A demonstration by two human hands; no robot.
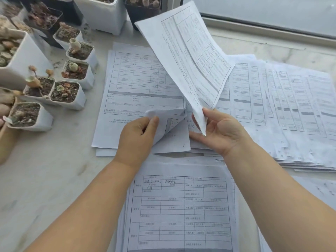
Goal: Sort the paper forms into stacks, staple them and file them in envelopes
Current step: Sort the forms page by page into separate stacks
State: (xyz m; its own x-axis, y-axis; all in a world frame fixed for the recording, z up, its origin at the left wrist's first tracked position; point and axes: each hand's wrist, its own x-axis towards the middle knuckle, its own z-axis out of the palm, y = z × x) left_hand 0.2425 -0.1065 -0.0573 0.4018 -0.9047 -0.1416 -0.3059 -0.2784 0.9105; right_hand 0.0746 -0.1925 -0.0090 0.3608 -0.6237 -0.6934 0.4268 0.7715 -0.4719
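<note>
Pale desk, forms everywhere: my right hand pinches a floppy lifted sheet by its corner, left hand fingers pinch a curled page; thin paper, grip edges.

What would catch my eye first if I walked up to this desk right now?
Probably the lifted sheet, a printed form held up in the middle by the right hand. Just left of it, the left hand pinches a curled page corner on the stack of forms. A cluster of small white plant pots crowds the desk's left side.
</note>
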